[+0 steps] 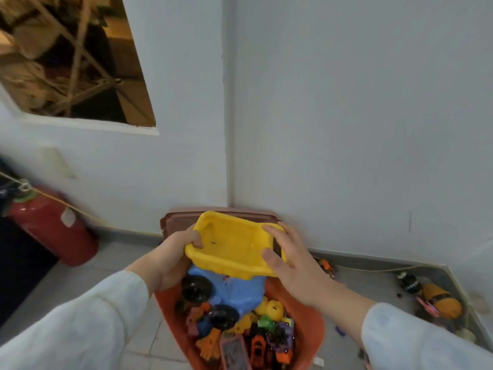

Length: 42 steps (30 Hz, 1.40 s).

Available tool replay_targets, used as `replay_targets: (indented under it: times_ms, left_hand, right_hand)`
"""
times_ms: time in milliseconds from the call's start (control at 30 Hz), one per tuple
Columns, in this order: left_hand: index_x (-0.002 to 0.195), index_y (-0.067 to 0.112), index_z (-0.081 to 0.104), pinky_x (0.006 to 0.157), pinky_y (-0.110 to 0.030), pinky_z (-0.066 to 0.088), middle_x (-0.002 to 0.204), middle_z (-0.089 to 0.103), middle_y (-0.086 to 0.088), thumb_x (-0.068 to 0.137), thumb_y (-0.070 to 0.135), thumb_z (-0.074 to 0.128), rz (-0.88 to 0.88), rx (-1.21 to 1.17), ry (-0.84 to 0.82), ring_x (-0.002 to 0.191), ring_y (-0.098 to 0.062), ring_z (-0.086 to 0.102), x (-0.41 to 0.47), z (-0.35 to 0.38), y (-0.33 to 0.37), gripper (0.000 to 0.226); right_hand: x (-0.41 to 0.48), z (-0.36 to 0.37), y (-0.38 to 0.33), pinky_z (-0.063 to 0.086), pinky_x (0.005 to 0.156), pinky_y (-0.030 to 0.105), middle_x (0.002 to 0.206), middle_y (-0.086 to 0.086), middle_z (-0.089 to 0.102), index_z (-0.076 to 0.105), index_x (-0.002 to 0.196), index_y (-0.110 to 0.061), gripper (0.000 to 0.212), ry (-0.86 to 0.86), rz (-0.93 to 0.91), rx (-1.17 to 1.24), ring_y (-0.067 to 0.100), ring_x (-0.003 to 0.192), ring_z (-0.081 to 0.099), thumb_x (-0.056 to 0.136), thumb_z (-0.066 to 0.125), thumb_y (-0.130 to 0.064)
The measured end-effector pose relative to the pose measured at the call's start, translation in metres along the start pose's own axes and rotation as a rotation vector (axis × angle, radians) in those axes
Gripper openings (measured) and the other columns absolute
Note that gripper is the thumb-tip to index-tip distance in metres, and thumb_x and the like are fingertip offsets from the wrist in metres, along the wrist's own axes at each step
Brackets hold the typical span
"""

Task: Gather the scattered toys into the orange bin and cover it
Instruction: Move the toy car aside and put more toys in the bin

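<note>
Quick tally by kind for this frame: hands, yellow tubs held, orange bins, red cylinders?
Hands: 2 (left hand, right hand)
Yellow tub: 1, gripped by both hands
Orange bin: 1
Red cylinder: 1
Total: 5

toy tray plain yellow | bin orange | toy truck blue, wheels black | lid dull brownish-pink | cylinder red, neck green | striped toy orange-yellow, black bands | walls pale grey-white | sleeves white | floor tiles grey
</note>
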<state>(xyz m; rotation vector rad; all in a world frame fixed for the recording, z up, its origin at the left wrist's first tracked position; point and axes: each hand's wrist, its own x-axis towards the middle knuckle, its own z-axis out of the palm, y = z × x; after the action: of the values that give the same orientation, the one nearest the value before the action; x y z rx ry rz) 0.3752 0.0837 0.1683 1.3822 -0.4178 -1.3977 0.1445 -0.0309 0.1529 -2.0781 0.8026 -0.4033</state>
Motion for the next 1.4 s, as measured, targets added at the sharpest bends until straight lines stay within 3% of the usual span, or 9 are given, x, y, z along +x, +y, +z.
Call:
replay_targets:
  times_ms: [133, 300, 400, 500, 667, 733, 833, 1000, 1400]
  left_hand:
    - [0.125, 0.017, 0.058, 0.056, -0.030, 0.054, 0.096, 0.074, -0.008, 0.056, 0.012, 0.052, 0.025, 0.098, -0.021, 0.073, -0.024, 0.070, 0.006, -0.010, -0.010, 0.069]
    - [0.124, 0.023, 0.060, 0.078, -0.042, 0.056, 0.117, 0.069, -0.012, 0.059, 0.014, 0.054, 0.000, 0.212, -0.062, 0.099, -0.031, 0.066, 0.029, -0.015, -0.016, 0.065]
    - [0.119, 0.030, 0.062, 0.090, -0.035, 0.050, 0.123, 0.064, 0.000, 0.066, 0.021, 0.067, 0.038, 0.678, 0.125, 0.113, -0.022, 0.060, 0.053, -0.024, -0.029, 0.054]
    - [0.132, 0.024, 0.058, 0.086, -0.027, 0.044, 0.124, 0.064, -0.003, 0.078, 0.020, 0.069, 0.191, 1.099, 0.277, 0.116, -0.023, 0.058, 0.067, -0.037, -0.042, 0.055]
    - [0.136, 0.026, 0.047, 0.089, -0.037, 0.049, 0.121, 0.059, -0.007, 0.081, 0.030, 0.066, 0.313, 1.239, 0.353, 0.111, -0.028, 0.058, 0.068, -0.044, -0.050, 0.059]
    - [0.136, 0.026, 0.047, 0.086, -0.039, 0.051, 0.118, 0.060, -0.006, 0.084, 0.034, 0.063, 0.335, 1.298, 0.376, 0.107, -0.028, 0.059, 0.065, -0.043, -0.050, 0.054]
    - [0.131, 0.024, 0.049, 0.072, -0.038, 0.056, 0.100, 0.063, -0.006, 0.088, 0.036, 0.055, 0.193, 1.348, 0.360, 0.088, -0.029, 0.063, 0.064, -0.044, -0.052, 0.046]
    - [0.148, 0.026, 0.022, 0.060, -0.031, 0.043, 0.099, 0.049, -0.004, 0.088, 0.029, 0.057, -0.096, 1.240, 0.282, 0.083, -0.023, 0.052, 0.063, -0.052, -0.069, 0.069]
    - [0.144, 0.046, 0.034, 0.102, -0.039, 0.045, 0.137, 0.052, 0.008, 0.072, 0.061, 0.072, 0.124, 0.876, 0.229, 0.125, -0.018, 0.051, 0.086, -0.046, -0.067, 0.082]
  right_hand:
    - [0.010, 0.015, 0.007, 0.018, 0.114, 0.025, 0.152, -0.021, 0.024, 0.027, 0.152, -0.040, 0.061, -0.016, 0.215, 0.324, 0.000, 0.144, 0.019, 0.097, 0.044, -0.060]
    - [0.012, 0.035, 0.028, 0.037, 0.106, 0.032, 0.157, -0.013, 0.026, 0.014, 0.151, -0.053, 0.072, -0.034, 0.454, 0.335, 0.019, 0.141, 0.035, 0.095, 0.058, -0.043]
    - [0.005, 0.053, 0.040, 0.055, 0.072, 0.031, 0.133, -0.003, 0.050, 0.003, 0.156, -0.040, 0.079, -0.133, 0.605, 0.126, 0.020, 0.098, 0.063, 0.097, 0.055, -0.043]
    - [-0.003, 0.066, 0.052, 0.040, 0.053, 0.022, 0.120, 0.003, 0.056, 0.011, 0.158, -0.026, 0.079, -0.269, 0.575, -0.059, 0.008, 0.066, 0.054, 0.096, 0.055, -0.049]
    - [-0.006, 0.079, 0.063, 0.037, 0.054, 0.020, 0.102, -0.004, 0.052, 0.013, 0.156, -0.034, 0.081, -0.332, 0.629, -0.032, 0.006, 0.065, 0.042, 0.092, 0.058, -0.054]
    - [-0.002, 0.084, 0.065, 0.053, 0.065, 0.029, 0.124, -0.002, 0.054, 0.008, 0.156, -0.036, 0.085, -0.307, 0.690, 0.061, 0.015, 0.088, 0.057, 0.091, 0.059, -0.057]
    - [0.008, 0.097, 0.063, 0.061, 0.075, 0.042, 0.157, -0.004, 0.033, 0.009, 0.154, -0.045, 0.088, -0.251, 0.845, 0.303, 0.030, 0.128, 0.051, 0.088, 0.066, -0.053]
    - [0.016, 0.127, 0.059, 0.058, 0.080, 0.060, 0.133, -0.005, 0.055, 0.027, 0.144, -0.051, 0.074, -0.179, 0.905, 0.647, 0.029, 0.109, 0.063, 0.089, 0.072, -0.028]
    - [-0.001, 0.090, 0.059, 0.062, 0.070, 0.045, 0.147, -0.003, 0.044, 0.024, 0.150, -0.044, 0.074, 0.055, 0.878, 0.663, 0.027, 0.110, 0.058, 0.089, 0.066, -0.051]
